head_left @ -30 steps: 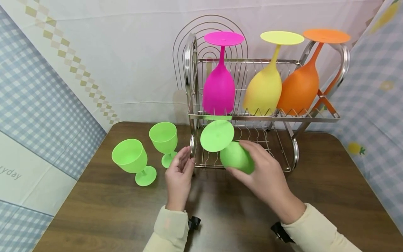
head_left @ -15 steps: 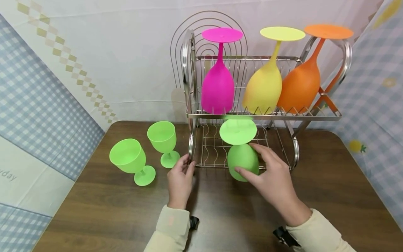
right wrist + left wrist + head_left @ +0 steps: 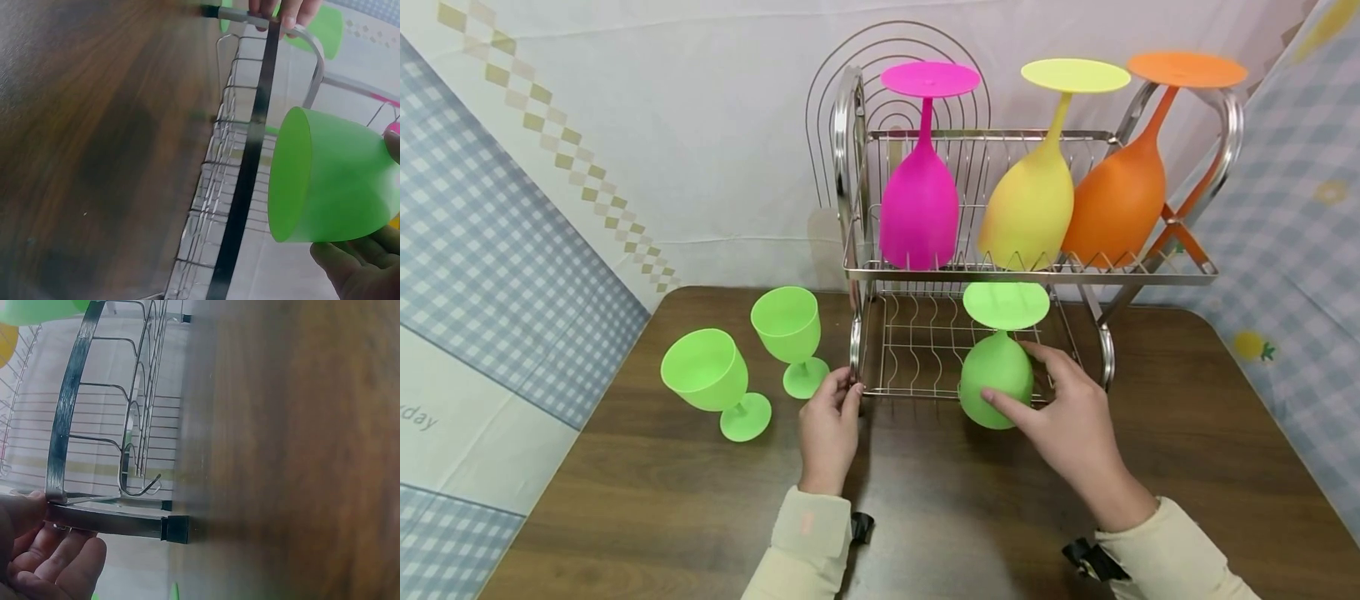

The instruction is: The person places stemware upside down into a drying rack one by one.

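Observation:
My right hand (image 3: 1075, 421) grips the bowl of a green goblet (image 3: 997, 379), held upside down with its foot uppermost. The goblet is at the front right of the dish rack's (image 3: 1030, 277) lower tier, its rim facing down above the tier in the right wrist view. At the rack's front left corner, my left hand (image 3: 830, 433) pinches the metal frame between thumb and fingers, just above the black foot cap (image 3: 176, 529). Two more green goblets stand upright on the table to the left, one nearer (image 3: 707, 371) and one farther (image 3: 787, 325).
On the upper tier, a pink goblet (image 3: 919, 208), a yellow goblet (image 3: 1030, 208) and an orange goblet (image 3: 1116, 200) stand upside down. The wooden table (image 3: 662, 517) runs back to a white cloth backdrop (image 3: 700, 125), with checked cloth on both sides.
The right hand has carried the green goblet rightward along the rack's front and turned it from tilted to nearly upright, foot up. My left hand has closed onto the rack's frame.

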A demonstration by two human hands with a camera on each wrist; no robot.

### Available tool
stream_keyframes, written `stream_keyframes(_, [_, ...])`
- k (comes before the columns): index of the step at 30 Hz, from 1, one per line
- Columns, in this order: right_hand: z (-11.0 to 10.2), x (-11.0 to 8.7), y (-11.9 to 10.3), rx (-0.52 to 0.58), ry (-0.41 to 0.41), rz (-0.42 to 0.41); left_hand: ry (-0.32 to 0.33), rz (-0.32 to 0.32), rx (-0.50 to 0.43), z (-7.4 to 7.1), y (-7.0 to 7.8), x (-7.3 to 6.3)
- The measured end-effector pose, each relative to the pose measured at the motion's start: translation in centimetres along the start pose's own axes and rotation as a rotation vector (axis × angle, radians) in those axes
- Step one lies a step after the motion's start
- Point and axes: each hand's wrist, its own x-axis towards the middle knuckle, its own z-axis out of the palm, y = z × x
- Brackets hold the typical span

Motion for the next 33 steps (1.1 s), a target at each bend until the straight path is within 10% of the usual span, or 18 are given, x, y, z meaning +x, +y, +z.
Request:
stream_keyframes(19, [-0.2, 1.8, 3.0, 0.002, -0.04, 0.222, -0.022, -0.026, 0.01, -0.1, 0.1, 0.0])
stream_keyframes(33, [1.4, 1.7, 5.4, -0.047, -0.039, 0.231, -0.025, -0.034, 0.015, -0.1, 0.1, 0.0])
